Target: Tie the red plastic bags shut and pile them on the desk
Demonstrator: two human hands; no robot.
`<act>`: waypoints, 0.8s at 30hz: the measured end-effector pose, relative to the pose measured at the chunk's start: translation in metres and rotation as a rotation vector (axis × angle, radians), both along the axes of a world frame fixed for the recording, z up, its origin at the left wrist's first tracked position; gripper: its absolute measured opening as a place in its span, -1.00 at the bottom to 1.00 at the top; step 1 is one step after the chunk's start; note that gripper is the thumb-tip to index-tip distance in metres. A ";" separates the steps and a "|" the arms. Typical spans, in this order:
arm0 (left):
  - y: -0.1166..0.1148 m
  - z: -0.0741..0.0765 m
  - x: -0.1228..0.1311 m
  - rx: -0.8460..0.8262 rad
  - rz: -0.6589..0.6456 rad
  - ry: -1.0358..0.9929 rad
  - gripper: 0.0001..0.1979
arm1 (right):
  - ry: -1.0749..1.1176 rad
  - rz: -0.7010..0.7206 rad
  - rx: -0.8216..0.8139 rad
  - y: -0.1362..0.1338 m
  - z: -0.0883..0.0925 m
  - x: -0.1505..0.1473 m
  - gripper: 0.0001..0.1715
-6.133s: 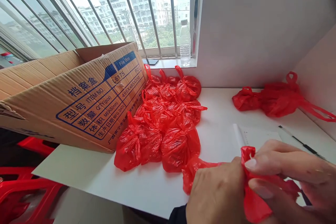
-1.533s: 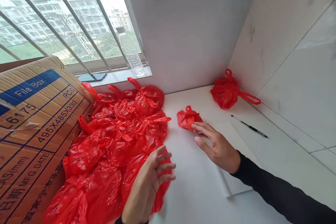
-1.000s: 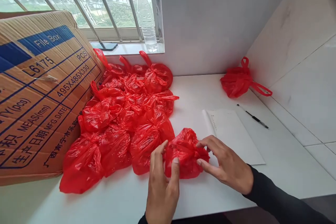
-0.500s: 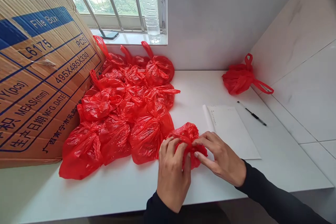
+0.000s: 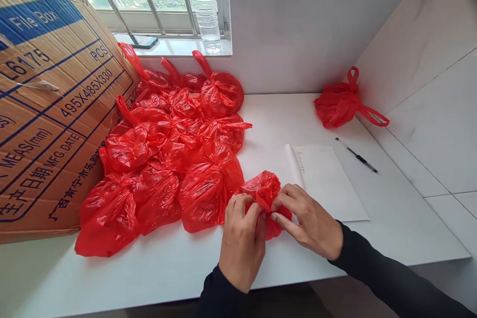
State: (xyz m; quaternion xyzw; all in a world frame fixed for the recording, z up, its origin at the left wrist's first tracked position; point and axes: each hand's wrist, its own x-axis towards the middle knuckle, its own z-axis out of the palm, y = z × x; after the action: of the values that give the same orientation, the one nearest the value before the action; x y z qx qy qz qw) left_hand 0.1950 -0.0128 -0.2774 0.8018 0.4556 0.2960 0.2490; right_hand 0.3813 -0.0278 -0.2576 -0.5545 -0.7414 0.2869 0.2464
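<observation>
A small red plastic bag (image 5: pixel 269 187) rests on the white table near its front edge, its top bunched between my hands. My left hand (image 5: pixel 244 233) grips the bag's left side with bent fingers. From the right, my right hand (image 5: pixel 307 221) pinches the gathered plastic between thumb and fingers. What the bag contains is hidden. Just left of it, a filled red bag (image 5: pixel 210 191) with a knotted top sits close against several other tied red bags (image 5: pixel 128 149).
A large cardboard box (image 5: pixel 48 94) leans at the left. Paper sheets (image 5: pixel 331 184) and a black pen (image 5: pixel 357 155) lie to the right, with a crumpled red bag (image 5: pixel 337 104) in the back corner. A water bottle (image 5: pixel 206 15) and a phone (image 5: pixel 143 41) stand by the window.
My fingers have drawn the plastic tighter and a bunched fold now rises between them. The whole view has shifted slightly, moving the scene left and up.
</observation>
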 end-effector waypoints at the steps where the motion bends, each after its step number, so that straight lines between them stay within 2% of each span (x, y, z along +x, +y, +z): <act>1: 0.000 0.000 0.000 -0.002 -0.008 -0.002 -0.76 | 0.012 0.000 0.000 0.000 0.000 0.000 -0.84; 6: 0.000 0.001 0.000 -0.019 -0.081 -0.001 -0.83 | 0.151 -0.018 -0.073 -0.001 0.014 0.004 -0.86; 14: 0.008 0.009 -0.001 -0.027 -0.186 -0.003 -0.76 | 0.371 -0.080 -0.116 -0.008 0.029 0.012 -0.77; 18: 0.009 -0.001 -0.012 -0.016 -0.184 -0.005 -0.73 | 0.569 -0.159 -0.116 -0.012 0.034 0.020 -0.76; 21: 0.006 -0.008 -0.021 -0.022 -0.162 -0.062 -0.79 | 0.714 -0.234 -0.103 -0.013 0.040 0.028 -0.78; 24: 0.003 -0.006 -0.024 -0.030 -0.109 -0.155 -0.84 | 0.725 -0.163 -0.164 -0.009 0.040 0.029 -0.83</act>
State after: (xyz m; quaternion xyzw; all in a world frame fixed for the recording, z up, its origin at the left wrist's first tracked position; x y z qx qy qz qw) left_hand 0.1713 -0.0102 -0.2839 0.7962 0.3952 0.3361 0.3112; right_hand 0.4108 -0.0369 -0.2175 -0.4919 -0.5341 0.5025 0.4693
